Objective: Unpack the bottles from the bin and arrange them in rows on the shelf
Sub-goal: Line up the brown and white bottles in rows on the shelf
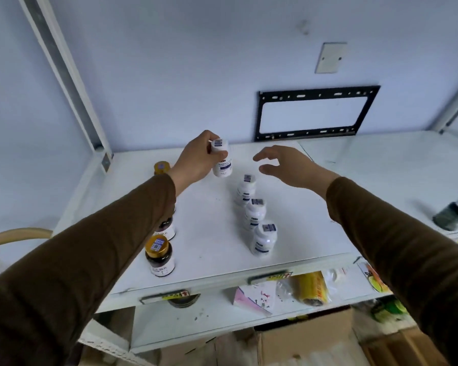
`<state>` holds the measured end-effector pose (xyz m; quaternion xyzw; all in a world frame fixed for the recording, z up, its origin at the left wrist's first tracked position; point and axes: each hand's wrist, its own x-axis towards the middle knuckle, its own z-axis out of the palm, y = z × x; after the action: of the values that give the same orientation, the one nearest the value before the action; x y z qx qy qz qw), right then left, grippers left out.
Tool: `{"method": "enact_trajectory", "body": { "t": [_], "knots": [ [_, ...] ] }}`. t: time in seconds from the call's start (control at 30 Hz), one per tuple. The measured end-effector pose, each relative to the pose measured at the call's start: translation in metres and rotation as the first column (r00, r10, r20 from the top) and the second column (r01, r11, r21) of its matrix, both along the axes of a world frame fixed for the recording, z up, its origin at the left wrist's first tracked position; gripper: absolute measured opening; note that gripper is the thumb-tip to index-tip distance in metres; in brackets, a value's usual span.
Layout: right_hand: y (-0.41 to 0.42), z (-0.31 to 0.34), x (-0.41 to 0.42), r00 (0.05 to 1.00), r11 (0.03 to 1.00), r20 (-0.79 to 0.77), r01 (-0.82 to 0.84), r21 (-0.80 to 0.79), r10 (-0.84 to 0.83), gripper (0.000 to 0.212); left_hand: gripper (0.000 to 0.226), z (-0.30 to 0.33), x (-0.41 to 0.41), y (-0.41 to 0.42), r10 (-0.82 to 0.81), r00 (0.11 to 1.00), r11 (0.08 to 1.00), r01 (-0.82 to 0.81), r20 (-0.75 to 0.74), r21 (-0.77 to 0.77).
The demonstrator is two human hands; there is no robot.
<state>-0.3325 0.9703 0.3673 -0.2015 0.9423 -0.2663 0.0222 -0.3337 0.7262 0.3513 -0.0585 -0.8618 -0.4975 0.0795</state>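
Note:
My left hand (pixel 196 158) grips a white bottle (pixel 221 159) with a blue label, held just above the back of the white shelf (pixel 209 228). Three more white bottles (pixel 254 213) stand in a line running toward the front edge. My right hand (pixel 286 165) hovers open beside the held bottle, above the far end of that line, holding nothing. On the left, dark bottles with gold caps (pixel 159 256) stand in another line, partly hidden by my left sleeve; the farthest (pixel 161 167) shows behind my wrist. The bin is not in view.
A dark jar (pixel 454 213) with a silver lid lies on the neighbouring shelf at right. A black metal frame (pixel 315 113) hangs on the wall behind. The lower shelf holds a yellow roll (pixel 311 287), a pink packet (pixel 254 299) and bags. Cardboard boxes (pixel 302 344) sit below.

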Motion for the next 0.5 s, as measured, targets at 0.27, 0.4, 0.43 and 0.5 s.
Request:
{"method": "enact_trajectory", "body": {
  "t": [0.27,0.4,0.43,0.5],
  "knots": [
    [0.058,-0.027,-0.009,1.0,0.999,0.006,-0.016,0.041,0.016,0.027,0.027,-0.029,-0.045,0.04,0.092,0.99,0.994,-0.085,0.105,-0.075],
    [0.073,-0.041,-0.021,0.997,0.996,0.028,-0.077,0.052,0.076,0.027,0.025,-0.044,-0.056,0.05,0.128,0.98,0.988,-0.113,0.15,-0.106],
    [0.075,-0.043,-0.023,0.995,0.995,0.034,-0.091,0.052,0.089,0.026,0.025,-0.047,-0.057,0.052,0.133,0.977,0.987,-0.115,0.164,-0.115],
    [0.078,-0.048,-0.026,0.992,0.991,0.038,-0.121,0.054,0.119,0.026,0.026,-0.052,-0.06,0.055,0.13,0.972,0.986,-0.107,0.195,-0.125]
  ]
}}
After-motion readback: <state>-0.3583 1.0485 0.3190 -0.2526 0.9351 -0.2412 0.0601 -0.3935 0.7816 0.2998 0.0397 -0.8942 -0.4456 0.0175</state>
